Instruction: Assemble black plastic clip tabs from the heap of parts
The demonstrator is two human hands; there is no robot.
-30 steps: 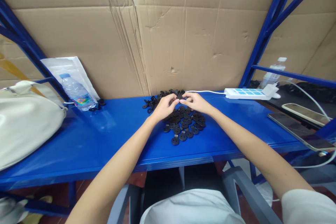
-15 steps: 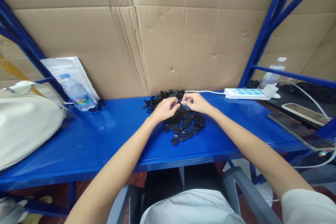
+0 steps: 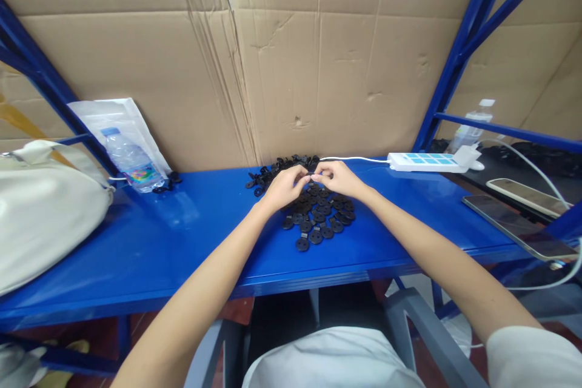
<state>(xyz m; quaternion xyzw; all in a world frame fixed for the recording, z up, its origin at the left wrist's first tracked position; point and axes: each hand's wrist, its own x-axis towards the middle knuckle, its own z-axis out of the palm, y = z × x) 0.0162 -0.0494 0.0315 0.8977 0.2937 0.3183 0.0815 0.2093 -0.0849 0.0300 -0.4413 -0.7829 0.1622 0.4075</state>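
Observation:
Fingertips of my left hand (image 3: pixel 286 187) and my right hand (image 3: pixel 339 178) meet above the heap of small black parts. Both hands are pinched closed, and whatever sits between their fingers is too small and hidden to name. Below them, round black discs with two holes and a short tab (image 3: pixel 315 235) are spread toward the table's front edge. Behind my left hand lies a pile of other small black pieces (image 3: pixel 259 179), partly covered by that hand.
The blue table (image 3: pixel 200 236) backs onto cardboard (image 3: pixel 291 73). At left are a pale bag (image 3: pixel 50 212) and a plastic bottle (image 3: pixel 131 157). A white power strip (image 3: pixel 422 162) lies back right, with phones (image 3: pixel 518 227) at the right edge. Blue posts (image 3: pixel 454 60) flank the table.
My hands stay almost in place, fingertips still together over the black parts. Only a slight shift of the fingers shows; the discs and the pile look the same.

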